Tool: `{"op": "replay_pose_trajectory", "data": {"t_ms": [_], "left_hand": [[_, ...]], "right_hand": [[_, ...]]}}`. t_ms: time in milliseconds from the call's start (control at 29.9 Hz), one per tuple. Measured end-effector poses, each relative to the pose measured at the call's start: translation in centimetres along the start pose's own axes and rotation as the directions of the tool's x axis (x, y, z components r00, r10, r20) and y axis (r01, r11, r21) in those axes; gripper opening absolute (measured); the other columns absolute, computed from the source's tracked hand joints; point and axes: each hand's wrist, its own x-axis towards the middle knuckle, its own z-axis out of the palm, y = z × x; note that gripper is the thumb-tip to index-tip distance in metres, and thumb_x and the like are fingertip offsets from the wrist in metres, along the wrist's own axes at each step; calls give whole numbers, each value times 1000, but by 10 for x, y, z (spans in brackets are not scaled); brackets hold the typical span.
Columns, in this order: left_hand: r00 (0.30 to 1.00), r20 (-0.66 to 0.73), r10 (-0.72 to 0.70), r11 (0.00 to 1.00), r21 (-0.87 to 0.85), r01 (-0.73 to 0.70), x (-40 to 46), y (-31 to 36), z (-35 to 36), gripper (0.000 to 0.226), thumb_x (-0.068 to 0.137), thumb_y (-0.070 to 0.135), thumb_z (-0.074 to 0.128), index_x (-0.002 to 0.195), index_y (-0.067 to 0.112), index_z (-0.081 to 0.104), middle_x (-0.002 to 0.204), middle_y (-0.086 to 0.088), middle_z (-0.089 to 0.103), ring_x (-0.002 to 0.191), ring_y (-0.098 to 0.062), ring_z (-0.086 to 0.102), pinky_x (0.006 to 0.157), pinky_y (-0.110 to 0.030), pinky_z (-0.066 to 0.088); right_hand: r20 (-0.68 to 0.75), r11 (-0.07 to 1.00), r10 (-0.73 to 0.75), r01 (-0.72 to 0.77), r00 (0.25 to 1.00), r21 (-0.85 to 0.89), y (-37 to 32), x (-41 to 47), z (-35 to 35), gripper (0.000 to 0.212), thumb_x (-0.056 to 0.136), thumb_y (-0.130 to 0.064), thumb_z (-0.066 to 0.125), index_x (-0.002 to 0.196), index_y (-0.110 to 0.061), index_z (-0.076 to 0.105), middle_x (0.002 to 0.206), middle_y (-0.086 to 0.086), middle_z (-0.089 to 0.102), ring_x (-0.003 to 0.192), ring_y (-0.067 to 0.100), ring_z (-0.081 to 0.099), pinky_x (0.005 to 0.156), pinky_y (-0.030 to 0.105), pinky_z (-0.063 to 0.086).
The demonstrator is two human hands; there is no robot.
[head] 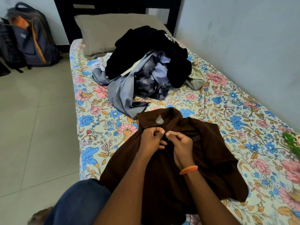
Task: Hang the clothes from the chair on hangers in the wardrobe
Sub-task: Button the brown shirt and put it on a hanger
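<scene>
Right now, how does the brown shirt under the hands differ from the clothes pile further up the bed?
The brown shirt is one garment spread fairly flat; the clothes pile is several dark, grey and pale garments heaped together. The left hand and right hand pinch the shirt below its collar; nothing touches the pile. Both lie on the floral bedsheet.

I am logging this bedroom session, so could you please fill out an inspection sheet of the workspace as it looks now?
Surface: bed with floral sheet, grey pillow at the head.
Job's things: brown shirt spread flat on the sheet; clothes pile beyond it; green hangers at the right edge.
Clutter: nothing seen.
Grippers: left hand and right hand both pinch the shirt front just below the collar.
Cables: nothing seen.
Surroundings: backpack on the tiled floor, pale wall.
</scene>
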Motion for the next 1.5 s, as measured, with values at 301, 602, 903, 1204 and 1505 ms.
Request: {"op": "replay_pose_trajectory", "data": {"t_ms": [301,602,903,1204,1505], "left_hand": [[992,-125,9,998,62,-2,-8,3,2,17,91,25,69,89,8,73,81,-12,73,63,-17,69,54,-27,58],[954,-142,263,892,414,-184,-8,-4,3,27,100,23,53,82,11,68,65,-2,64,58,-19,62,60,-43,54],[986,-145,84,928,371,-25,-11,6,17,24,106,21,40,87,14,52,78,6,52,70,-6,50,57,-19,33],[965,-259,-46,768,608,200,-6,4,-3,24,91,35,66,83,14,61,79,-3,65,73,-23,66,61,-31,48],[828,-481,288,724,676,141,3,54,-41,24,87,32,52,83,9,58,73,-3,56,65,-20,55,53,-29,36]], "right_hand": [[-39,987,-24,17,999,-157,13,0,1,7,83,-8,78,89,-5,76,86,10,76,86,27,74,83,46,60],[-19,974,-84,78,996,-211,9,-6,1,6,82,-6,78,85,-12,78,89,3,76,88,17,73,83,34,59],[-67,955,-102,79,993,-286,8,-4,6,8,90,-9,68,85,-10,74,84,2,74,82,12,69,75,25,54],[-203,796,-391,219,898,-565,-22,14,7,13,87,-12,67,77,-20,65,82,-3,65,75,9,60,72,30,54],[-11,525,-128,58,992,-849,-49,85,13,42,80,-38,79,106,-10,61,107,8,65,101,26,61,81,33,47]]}}
